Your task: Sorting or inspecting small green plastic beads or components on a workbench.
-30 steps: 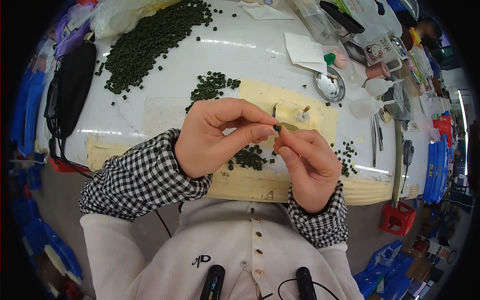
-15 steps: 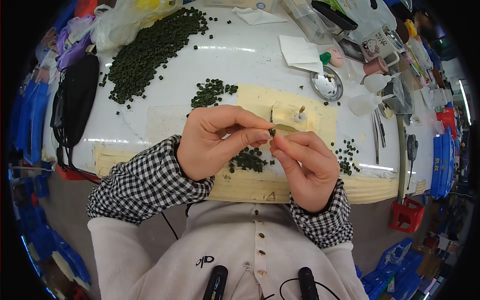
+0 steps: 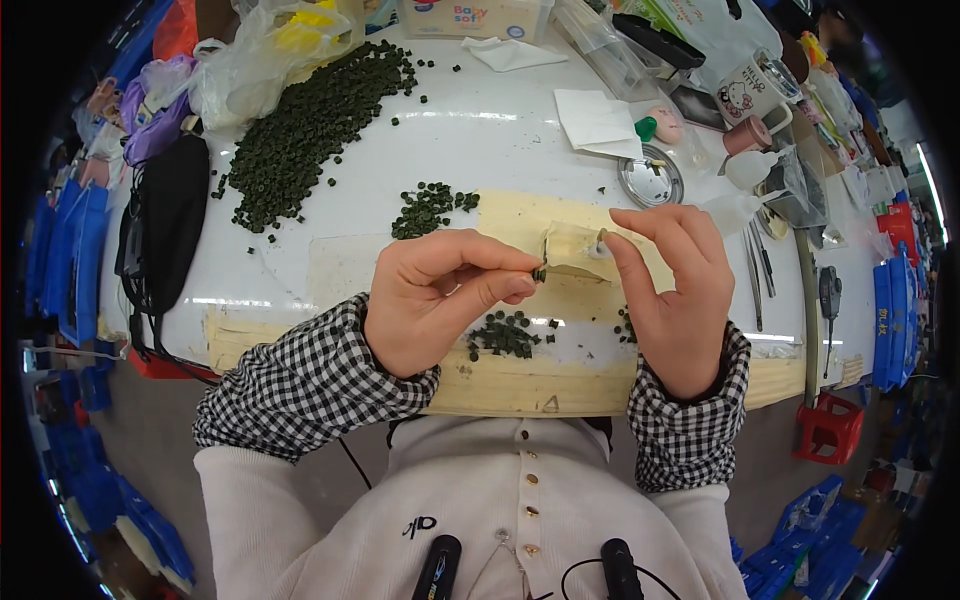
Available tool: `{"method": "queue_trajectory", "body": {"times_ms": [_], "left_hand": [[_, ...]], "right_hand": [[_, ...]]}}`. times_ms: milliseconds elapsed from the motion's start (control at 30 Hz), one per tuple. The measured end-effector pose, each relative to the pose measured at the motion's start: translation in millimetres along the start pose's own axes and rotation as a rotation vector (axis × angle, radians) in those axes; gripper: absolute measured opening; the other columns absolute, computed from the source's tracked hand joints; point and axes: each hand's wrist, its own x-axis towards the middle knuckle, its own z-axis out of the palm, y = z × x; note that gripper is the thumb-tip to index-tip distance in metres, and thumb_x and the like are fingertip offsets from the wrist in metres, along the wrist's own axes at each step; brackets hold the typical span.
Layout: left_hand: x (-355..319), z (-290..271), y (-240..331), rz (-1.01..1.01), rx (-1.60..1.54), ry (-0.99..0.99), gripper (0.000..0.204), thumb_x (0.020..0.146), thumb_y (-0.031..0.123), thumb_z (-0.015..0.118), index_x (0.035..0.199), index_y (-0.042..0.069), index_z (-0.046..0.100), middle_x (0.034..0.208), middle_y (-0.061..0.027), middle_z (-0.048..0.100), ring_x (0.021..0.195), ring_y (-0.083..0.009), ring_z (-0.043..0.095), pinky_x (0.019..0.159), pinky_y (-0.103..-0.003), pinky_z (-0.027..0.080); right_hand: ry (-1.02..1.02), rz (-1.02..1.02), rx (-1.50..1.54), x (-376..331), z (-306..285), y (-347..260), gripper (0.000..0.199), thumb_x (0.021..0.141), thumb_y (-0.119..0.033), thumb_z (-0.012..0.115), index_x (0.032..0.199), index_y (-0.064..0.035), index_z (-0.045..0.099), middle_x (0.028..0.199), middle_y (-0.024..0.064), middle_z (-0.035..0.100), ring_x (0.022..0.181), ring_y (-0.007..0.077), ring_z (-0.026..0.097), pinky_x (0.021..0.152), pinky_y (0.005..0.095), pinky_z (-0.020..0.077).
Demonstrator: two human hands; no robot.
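Observation:
Between the thumb and forefinger of my left hand (image 3: 425,295) is a small dark green ring-like piece (image 3: 540,274), with the fingers closed on it. My right hand (image 3: 680,285) has its thumb and forefinger apart beside a thin brownish stick (image 3: 602,237). This stick stands in a white base on a yellow tape-wrapped block (image 3: 567,250); whether the thumb touches it I cannot tell. Below my hands lies a small pile of dark green pieces (image 3: 505,335), and another small pile (image 3: 430,208) sits beyond my left hand.
A large heap of green pieces (image 3: 310,130) covers the far left, near plastic bags (image 3: 265,60) and a black pouch (image 3: 170,230). At the right are a round metal dish (image 3: 650,177), white squeeze bottles (image 3: 750,168), a mug (image 3: 755,88) and tweezers (image 3: 752,275).
My right hand has let go of the green piece, moved right and upward to the stick, and parted its fingers. My left hand still pinches the piece, slightly lower.

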Motion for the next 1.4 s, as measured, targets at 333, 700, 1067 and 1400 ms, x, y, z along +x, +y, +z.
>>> {"method": "queue_trajectory", "body": {"times_ms": [333,700,1067,1400], "left_hand": [[-0.6,-2.6,2.5,0.02,0.038,-0.037,0.015,0.091,-0.005,0.058,0.104,-0.006,0.064,0.095,-0.0143,0.067,0.087,-0.0176,0.066,0.079,-0.029,0.055],[-1.3,-1.5,3.1,0.001,0.013,-0.041,0.014,0.091,-0.006,0.058,0.104,-0.007,0.063,0.095,-0.0133,0.066,0.086,-0.0167,0.066,0.079,-0.027,0.055],[-4.6,-0.3,-2.7,-0.097,-0.162,-0.043,0.015,0.092,0.001,0.061,0.104,-0.007,0.064,0.092,-0.0108,0.068,0.085,-0.0116,0.065,0.079,-0.024,0.053],[-2.6,1.7,3.8,-0.141,-0.132,-0.034,0.009,0.094,-0.001,0.056,0.099,-0.006,0.061,0.09,-0.0136,0.068,0.084,-0.0166,0.067,0.078,-0.028,0.056]], "right_hand": [[-0.014,-0.063,0.126,1.2,0.9,-9.5,0.021,0.073,-0.002,0.076,0.093,-0.0028,0.068,0.082,0.0088,0.06,0.075,0.0248,0.057,0.066,0.033,0.046],[-0.111,-0.064,0.369,-7.4,9.9,-23.0,0.022,0.071,0.003,0.076,0.091,-0.0036,0.07,0.084,0.0067,0.061,0.073,0.0202,0.059,0.062,0.0293,0.0469],[-0.115,-0.085,0.407,-10.5,10.9,-23.1,0.024,0.072,0.008,0.073,0.093,-0.0023,0.069,0.085,0.007,0.061,0.073,0.0187,0.06,0.061,0.028,0.0483],[-0.109,-0.072,0.431,-12.5,13.1,-21.5,0.024,0.073,0.01,0.071,0.095,-0.0005,0.068,0.086,0.0083,0.061,0.075,0.0193,0.061,0.063,0.0279,0.0495]]}}
